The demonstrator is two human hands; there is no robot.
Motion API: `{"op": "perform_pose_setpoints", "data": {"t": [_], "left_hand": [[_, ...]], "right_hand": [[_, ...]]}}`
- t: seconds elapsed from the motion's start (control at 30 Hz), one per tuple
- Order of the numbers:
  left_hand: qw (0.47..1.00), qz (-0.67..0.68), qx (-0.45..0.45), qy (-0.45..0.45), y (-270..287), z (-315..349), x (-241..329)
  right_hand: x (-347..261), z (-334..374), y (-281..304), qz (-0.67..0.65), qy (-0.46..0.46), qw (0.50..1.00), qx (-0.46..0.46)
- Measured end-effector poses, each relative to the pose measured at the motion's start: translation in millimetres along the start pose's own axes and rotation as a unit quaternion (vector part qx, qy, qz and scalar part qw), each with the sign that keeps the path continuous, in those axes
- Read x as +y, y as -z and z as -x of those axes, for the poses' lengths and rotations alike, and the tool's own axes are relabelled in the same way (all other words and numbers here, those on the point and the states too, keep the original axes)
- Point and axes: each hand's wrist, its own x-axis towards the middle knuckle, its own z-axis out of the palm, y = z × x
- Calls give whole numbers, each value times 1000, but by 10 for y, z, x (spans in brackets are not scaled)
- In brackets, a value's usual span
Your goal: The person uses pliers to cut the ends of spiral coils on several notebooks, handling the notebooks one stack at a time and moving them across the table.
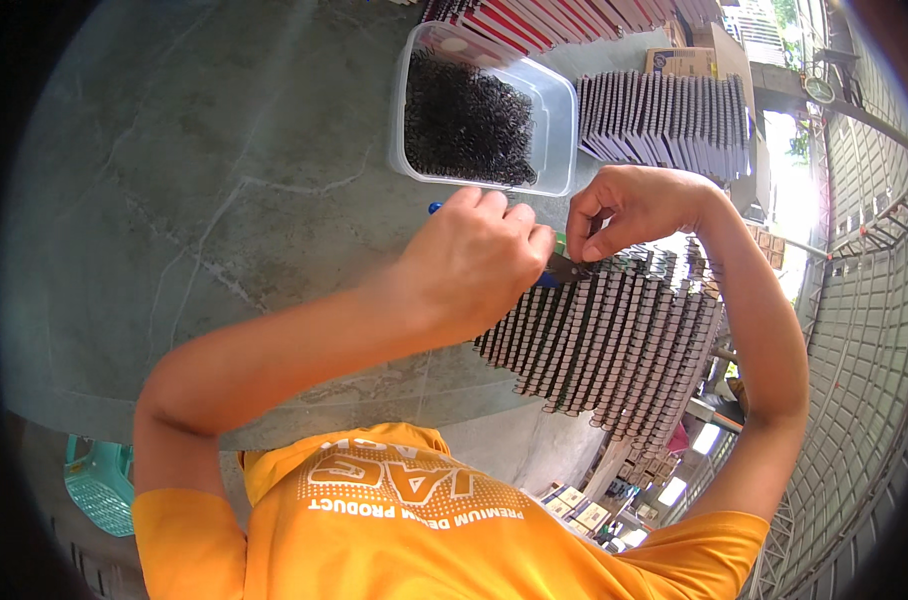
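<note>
Near the right edge of the grey-green tabletop [224, 220], a long row of coil-bound notebooks [609, 345] is lying with its dark spiral spines on view. Closed around blue-handled pliers [567, 269], the left hand [479, 255] is holding the tool's dark tip against the far end of that row, while its knuckles are hiding most of the handles. Just beside the tip, the right hand [629, 205] is making a narrow pinch, thumb and forefinger nearly meeting; whether a wire end is sitting between them, I cannot tell. The right forearm [759, 310] is arching past the row's outer side, partly blocking what lies beyond.

Toward the far edge, a clear plastic bin [566, 150] is standing close beyond both hands, taking up the space ahead of them and carrying a heap of loose black coils [464, 120]. To its right, a second notebook stack [664, 115] is standing before a cardboard box [679, 62]. Red-and-white books [534, 22] are lining the far edge behind the bin. Below the near left corner, a teal slotted plastic piece [104, 480] is showing.
</note>
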Motion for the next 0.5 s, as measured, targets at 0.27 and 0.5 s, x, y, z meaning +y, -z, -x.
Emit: {"op": "perform_pose_setpoints", "data": {"t": [0.27,0.5], "left_hand": [[995,-1,97,-15,41,15,-69],[991,-43,122,-23,114,-25,-34]], "right_hand": [[-47,28,18,-20,-13,1000,17],[-43,54,-3,-30,-19,999,23]]}}
